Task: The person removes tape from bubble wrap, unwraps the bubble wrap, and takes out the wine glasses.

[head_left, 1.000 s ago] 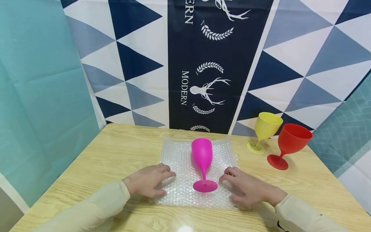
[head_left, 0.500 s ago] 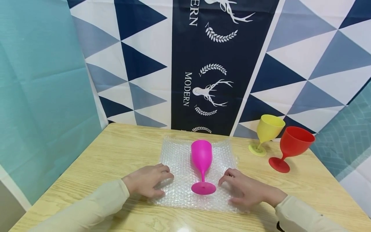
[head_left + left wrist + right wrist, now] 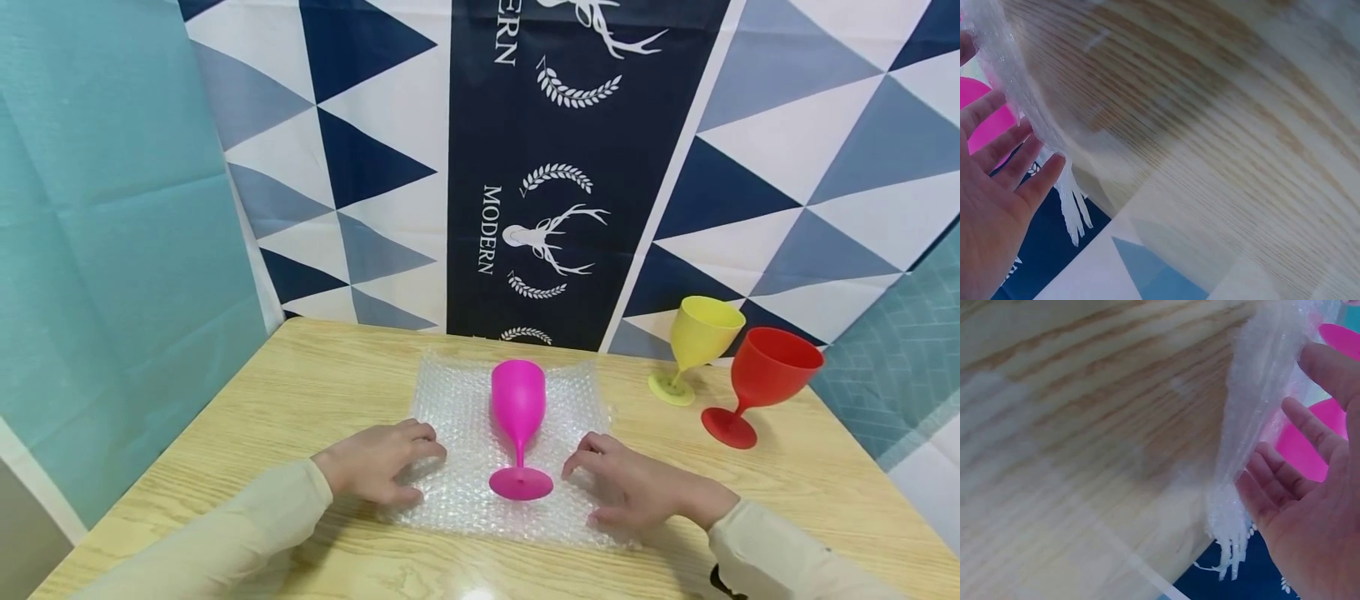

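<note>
A pink goblet (image 3: 519, 404) lies on its side on a sheet of clear bubble wrap (image 3: 465, 508), its foot toward the person and its bowl toward the wall. My left hand (image 3: 381, 462) touches the sheet's left side, fingers spread and slightly bent. At the opposite side my right hand (image 3: 637, 483) rests on the wrap in a similar way. Both wrist views show extended fingers against the wrap edge, with pink parts of the goblet behind the left fingers (image 3: 997, 150) and the right fingers (image 3: 1272, 472). Neither hand touches the goblet.
A yellow goblet (image 3: 701, 333) and a red goblet (image 3: 772, 371) stand upright at the right rear of the wooden table (image 3: 315, 375). Behind the table hangs a patterned cloth (image 3: 525, 150). A teal cloth (image 3: 127, 208) covers the left side.
The head view has shifted slightly, so the background and standing goblets appear farther right. Both hands stay on the wrap in nearly the same pose.
</note>
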`<state>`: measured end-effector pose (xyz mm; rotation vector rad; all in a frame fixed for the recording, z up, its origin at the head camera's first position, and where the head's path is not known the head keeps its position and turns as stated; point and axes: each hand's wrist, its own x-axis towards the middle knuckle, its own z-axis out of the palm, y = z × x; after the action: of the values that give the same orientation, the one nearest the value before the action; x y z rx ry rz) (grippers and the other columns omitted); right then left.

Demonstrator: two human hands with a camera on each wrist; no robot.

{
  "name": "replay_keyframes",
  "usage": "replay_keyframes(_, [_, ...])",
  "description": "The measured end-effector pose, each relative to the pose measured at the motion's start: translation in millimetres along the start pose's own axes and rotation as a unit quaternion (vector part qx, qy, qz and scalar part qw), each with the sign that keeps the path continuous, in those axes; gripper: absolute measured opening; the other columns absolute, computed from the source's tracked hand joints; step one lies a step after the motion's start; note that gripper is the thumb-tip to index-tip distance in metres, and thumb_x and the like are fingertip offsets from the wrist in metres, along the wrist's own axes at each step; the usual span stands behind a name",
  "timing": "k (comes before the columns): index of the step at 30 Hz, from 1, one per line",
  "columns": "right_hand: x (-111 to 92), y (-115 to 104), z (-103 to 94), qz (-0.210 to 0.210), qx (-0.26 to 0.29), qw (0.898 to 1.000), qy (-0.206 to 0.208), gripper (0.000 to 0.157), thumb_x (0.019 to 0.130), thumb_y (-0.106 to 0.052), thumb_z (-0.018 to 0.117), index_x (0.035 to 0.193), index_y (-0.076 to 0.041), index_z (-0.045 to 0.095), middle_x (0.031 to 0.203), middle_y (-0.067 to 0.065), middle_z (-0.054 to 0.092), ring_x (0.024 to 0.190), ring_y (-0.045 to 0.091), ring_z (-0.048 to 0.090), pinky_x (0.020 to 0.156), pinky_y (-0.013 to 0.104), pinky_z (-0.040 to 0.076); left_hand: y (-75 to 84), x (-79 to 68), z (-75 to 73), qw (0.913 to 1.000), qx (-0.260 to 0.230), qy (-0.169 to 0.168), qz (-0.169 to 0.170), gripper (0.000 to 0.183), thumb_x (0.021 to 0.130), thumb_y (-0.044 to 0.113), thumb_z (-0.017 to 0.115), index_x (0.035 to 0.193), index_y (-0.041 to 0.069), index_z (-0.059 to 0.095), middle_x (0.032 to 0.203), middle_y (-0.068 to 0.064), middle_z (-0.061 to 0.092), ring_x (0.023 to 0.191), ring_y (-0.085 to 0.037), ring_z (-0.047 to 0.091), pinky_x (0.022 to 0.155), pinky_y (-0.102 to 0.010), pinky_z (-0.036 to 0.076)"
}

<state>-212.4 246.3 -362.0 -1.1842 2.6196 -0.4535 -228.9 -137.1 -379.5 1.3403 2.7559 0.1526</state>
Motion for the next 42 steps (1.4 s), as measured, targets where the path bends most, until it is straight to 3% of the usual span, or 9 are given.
replay_keyframes(7, [7.5, -2.6, -14.7, -0.017, -0.027, 0.999, -0.023, 0.035, 0.081, -0.018, 0.072, 0.114, -0.017, 0.059, 0.109, -0.005, 0.059, 0.098, 0.01, 0.056, 0.091, 0.032, 0.052, 5.3, 0.7, 0.7, 0.9992, -0.034, 0.008, -0.022, 0.053, 0.076, 0.033, 0.07, 0.126, 0.02, 0.057, 0.123, -0.001, 0.057, 0.112, -0.016, 0.053, 0.1, -0.034, 0.048])
replay_keyframes(14, [19.2, 0.1, -32.2, -0.038, -0.029, 0.999, -0.007, 0.015, 0.086, -0.011, 0.065, 0.101, -0.008, 0.065, 0.098, 0.0, 0.068, 0.088, 0.013, 0.061, 0.081, 0.03, 0.054, 6.7, 2.0, 2.2, 0.9989, -0.037, 0.014, -0.025, 0.054, 0.076, 0.031, 0.07, 0.127, 0.019, 0.057, 0.123, -0.001, 0.057, 0.114, -0.018, 0.053, 0.102, -0.036, 0.047])
replay_keyframes(19, [32.6, -1.1, -45.9, -0.001, -0.028, 1.0, 0.002, 0.009, 0.087, -0.012, 0.065, 0.094, -0.007, 0.066, 0.084, -0.002, 0.067, 0.075, 0.004, 0.056, 0.068, 0.021, 0.051, 6.6, 1.6, 3.3, 0.9991, -0.032, 0.024, -0.016, 0.055, 0.076, 0.03, 0.07, 0.128, 0.018, 0.057, 0.122, -0.002, 0.058, 0.113, -0.019, 0.054, 0.1, -0.037, 0.048])
replay_keyframes(24, [46.7, -5.6, -56.6, 0.051, -0.04, 0.998, 0.012, 0.009, 0.086, -0.016, 0.068, 0.09, -0.009, 0.066, 0.079, -0.003, 0.066, 0.07, 0.003, 0.053, 0.065, 0.02, 0.048, 8.5, -0.1, 2.9, 0.9993, -0.026, 0.015, -0.025, 0.055, 0.077, 0.031, 0.069, 0.129, 0.018, 0.057, 0.121, 0.0, 0.058, 0.113, -0.017, 0.054, 0.1, -0.034, 0.048])
replay_keyframes(35, [80.0, -16.1, -75.9, 0.132, -0.04, 0.99, -0.008, 0.016, 0.087, -0.023, 0.067, 0.089, -0.008, 0.067, 0.083, 0.004, 0.067, 0.073, 0.011, 0.057, 0.067, 0.025, 0.05, 12.1, 0.7, -0.6, 0.9997, 0.001, 0.014, -0.019, 0.055, 0.074, 0.031, 0.07, 0.126, 0.017, 0.058, 0.112, 0.002, 0.058, 0.102, -0.013, 0.052, 0.093, -0.028, 0.049])
replay_keyframes(42, [105.8, -22.4, -89.8, 0.221, 0.009, 0.975, -0.032, 0.022, 0.089, -0.028, 0.066, 0.095, -0.008, 0.067, 0.091, 0.008, 0.068, 0.077, 0.016, 0.062, 0.069, 0.027, 0.053, 11.0, 0.6, 0.6, 0.9996, -0.004, 0.014, -0.025, 0.055, 0.075, 0.031, 0.07, 0.127, 0.019, 0.058, 0.113, 0.002, 0.058, 0.104, -0.013, 0.053, 0.093, -0.029, 0.049])
